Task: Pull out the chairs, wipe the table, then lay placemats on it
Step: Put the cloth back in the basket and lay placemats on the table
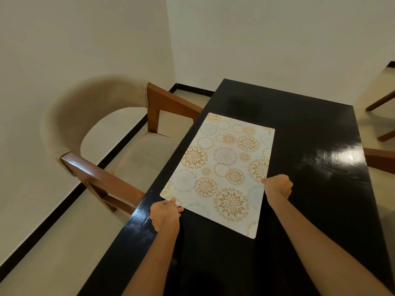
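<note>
white walls, black skirting and pale floor surround everything.

My placemat, white with gold and grey floral circles, lies flat on the glossy black table, near its left edge. A beige-cushioned wooden chair stands pulled back beside that edge.

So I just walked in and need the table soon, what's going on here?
A person is laying a placemat on the black table. The left hand pinches its near-left corner and the right hand holds its right edge, apparently to line it up in front of the chair on the left. Only this one mat is on the table. Part of another chair shows on the right.
</note>
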Available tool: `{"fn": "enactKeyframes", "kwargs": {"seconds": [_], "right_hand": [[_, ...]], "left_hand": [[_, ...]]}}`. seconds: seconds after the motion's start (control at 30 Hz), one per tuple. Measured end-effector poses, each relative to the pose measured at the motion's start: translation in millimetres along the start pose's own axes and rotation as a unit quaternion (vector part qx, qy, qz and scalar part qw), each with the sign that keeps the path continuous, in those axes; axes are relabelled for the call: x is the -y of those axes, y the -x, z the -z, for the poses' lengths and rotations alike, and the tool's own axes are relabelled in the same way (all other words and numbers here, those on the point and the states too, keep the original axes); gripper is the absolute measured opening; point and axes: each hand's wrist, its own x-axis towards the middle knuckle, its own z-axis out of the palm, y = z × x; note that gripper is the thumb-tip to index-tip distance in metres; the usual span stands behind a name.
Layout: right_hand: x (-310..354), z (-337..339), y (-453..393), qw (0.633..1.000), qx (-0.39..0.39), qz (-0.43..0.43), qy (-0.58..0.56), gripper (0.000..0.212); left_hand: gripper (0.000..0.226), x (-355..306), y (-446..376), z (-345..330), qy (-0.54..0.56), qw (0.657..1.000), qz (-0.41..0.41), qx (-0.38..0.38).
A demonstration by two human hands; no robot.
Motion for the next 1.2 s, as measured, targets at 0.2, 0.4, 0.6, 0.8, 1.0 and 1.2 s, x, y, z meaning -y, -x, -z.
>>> {"fn": "enactKeyframes", "kwargs": {"seconds": [0.2,0.4,0.6,0.8,1.0,1.2], "right_hand": [[1,2,3,1.0,0.009,-0.01,0.0,0.029],[2,2,6,1.0,0.009,-0.011,0.004,0.031],[3,2,4,1.0,0.011,-0.005,0.012,0.023],[0,4,3,1.0,0.009,0.002,0.02,0.028],[-2,7,18,1.0,-0.005,0.03,0.005,0.016],[-16,9,64,0.996,0.017,0.076,-0.047,0.013]], "left_hand": [[0.016,2,0,0,-0.013,1.0,-0.005,-0.007],[0.016,5,-2,0,-0.026,1.0,-0.009,-0.01],[0.017,4,-5,-3,-0.012,1.0,-0.007,-0.015],[0.018,6,-10,-5,-0.031,0.999,-0.007,-0.023],[0.024,9,-11,-4,-0.151,0.986,-0.069,-0.028],[0.027,13,11,15,-0.166,0.973,-0.159,-0.029]]}}
